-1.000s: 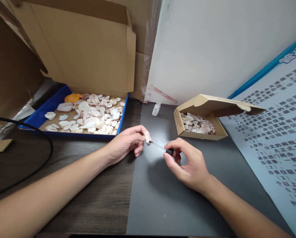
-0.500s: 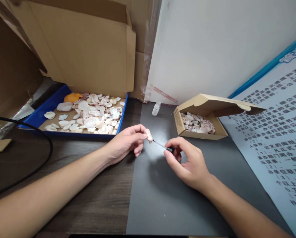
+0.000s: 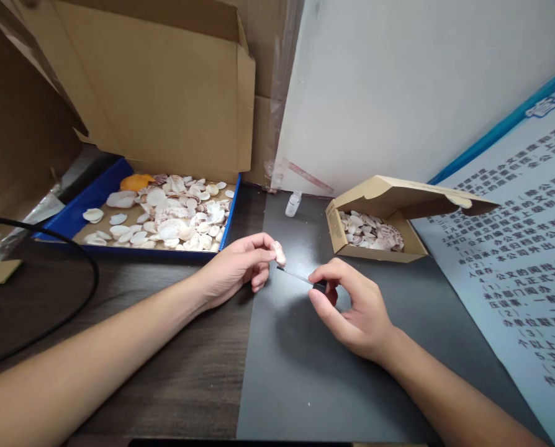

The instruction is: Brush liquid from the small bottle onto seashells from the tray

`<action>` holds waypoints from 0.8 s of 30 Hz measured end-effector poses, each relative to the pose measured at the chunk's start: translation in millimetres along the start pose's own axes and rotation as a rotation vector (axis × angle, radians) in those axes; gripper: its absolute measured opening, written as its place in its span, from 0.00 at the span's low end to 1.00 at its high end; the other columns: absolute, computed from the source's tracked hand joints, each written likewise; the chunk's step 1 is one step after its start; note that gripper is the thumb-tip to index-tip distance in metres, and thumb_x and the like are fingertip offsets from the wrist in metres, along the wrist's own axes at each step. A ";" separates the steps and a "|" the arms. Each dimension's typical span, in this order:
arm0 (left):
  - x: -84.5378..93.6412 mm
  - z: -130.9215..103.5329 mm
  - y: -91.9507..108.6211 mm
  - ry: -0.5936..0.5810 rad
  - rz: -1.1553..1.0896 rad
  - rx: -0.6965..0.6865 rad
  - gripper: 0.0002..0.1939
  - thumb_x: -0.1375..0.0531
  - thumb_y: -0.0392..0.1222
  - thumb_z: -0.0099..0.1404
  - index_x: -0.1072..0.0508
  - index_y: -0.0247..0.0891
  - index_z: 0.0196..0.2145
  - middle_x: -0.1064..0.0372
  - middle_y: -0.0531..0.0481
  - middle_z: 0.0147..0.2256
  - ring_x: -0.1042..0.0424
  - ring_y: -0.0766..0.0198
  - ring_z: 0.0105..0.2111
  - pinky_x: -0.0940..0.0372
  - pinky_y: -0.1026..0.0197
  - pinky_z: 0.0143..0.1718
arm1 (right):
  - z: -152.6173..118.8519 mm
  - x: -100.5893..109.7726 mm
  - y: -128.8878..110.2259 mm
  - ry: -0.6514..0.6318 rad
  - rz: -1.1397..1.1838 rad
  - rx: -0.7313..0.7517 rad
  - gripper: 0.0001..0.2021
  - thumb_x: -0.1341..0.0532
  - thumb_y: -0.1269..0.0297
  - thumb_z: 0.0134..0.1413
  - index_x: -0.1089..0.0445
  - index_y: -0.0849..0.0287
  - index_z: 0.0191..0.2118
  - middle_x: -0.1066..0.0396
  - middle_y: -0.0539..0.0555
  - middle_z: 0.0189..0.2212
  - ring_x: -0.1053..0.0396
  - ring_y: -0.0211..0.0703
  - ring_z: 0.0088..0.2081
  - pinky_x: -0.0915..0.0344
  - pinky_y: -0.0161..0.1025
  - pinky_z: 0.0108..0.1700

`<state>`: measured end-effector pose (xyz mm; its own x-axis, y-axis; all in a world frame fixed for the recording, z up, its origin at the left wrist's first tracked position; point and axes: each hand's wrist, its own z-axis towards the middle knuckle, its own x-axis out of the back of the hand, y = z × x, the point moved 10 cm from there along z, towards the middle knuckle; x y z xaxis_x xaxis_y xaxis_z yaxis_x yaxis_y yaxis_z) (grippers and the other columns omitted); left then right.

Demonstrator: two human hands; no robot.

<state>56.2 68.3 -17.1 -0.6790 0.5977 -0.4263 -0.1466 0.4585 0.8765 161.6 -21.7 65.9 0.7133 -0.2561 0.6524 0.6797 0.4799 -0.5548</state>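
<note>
Between the thumb and fingers of my left hand [image 3: 243, 264] is a small pinkish-white seashell [image 3: 280, 254], held above the edge of the grey mat [image 3: 287, 366]. My right hand [image 3: 352, 304] pinches the black cap of a thin applicator brush [image 3: 300, 277]. Its dark tip lies at the lower end of the shell; whether they touch I cannot tell. Behind the hands stands a small clear bottle [image 3: 293, 204] with no cap on it.
At the back left, a blue-edged box [image 3: 49, 230] holds many loose shells under a raised cardboard lid [image 3: 151, 87]. A smaller cardboard box [image 3: 375, 253] of shells sits at right, beside a printed board [image 3: 514, 248]. A black cable [image 3: 95, 273] loops at far left.
The brush tip has shifted slightly left and down along the underside of the shell. My left hand and the shell have hardly moved.
</note>
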 end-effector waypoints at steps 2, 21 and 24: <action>0.3 0.1 0.1 -0.001 -0.001 -0.001 0.06 0.37 0.38 0.63 0.32 0.34 0.33 0.29 0.53 0.34 0.41 0.78 0.17 0.43 0.70 0.18 | 0.3 -0.1 1.0 0.002 -0.027 -0.010 0.04 0.40 0.70 0.59 0.33 0.56 0.40 0.35 0.46 0.26 0.38 0.34 0.23 0.37 0.32 0.27; 0.2 0.1 -1.2 -0.005 -0.028 0.013 0.06 0.37 0.37 0.62 0.32 0.35 0.32 0.30 0.53 0.32 0.40 0.77 0.16 0.41 0.69 0.18 | 1.1 3.8 3.9 0.031 -0.063 -0.056 0.03 0.41 0.70 0.58 0.34 0.56 0.38 0.33 0.46 0.26 0.36 0.33 0.23 0.37 0.31 0.27; 0.8 0.5 -1.2 -0.001 -0.038 0.009 0.06 0.37 0.36 0.61 0.32 0.35 0.32 0.31 0.54 0.31 0.40 0.77 0.16 0.42 0.70 0.18 | 0.8 2.1 2.6 0.018 -0.051 -0.036 0.03 0.41 0.69 0.59 0.34 0.56 0.39 0.32 0.46 0.27 0.35 0.33 0.23 0.36 0.31 0.28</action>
<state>56.2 68.5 -18.6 -0.6722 0.5805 -0.4596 -0.1657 0.4870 0.8575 164.7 -20.3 66.3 0.6802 -0.2948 0.6712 0.7209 0.4350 -0.5395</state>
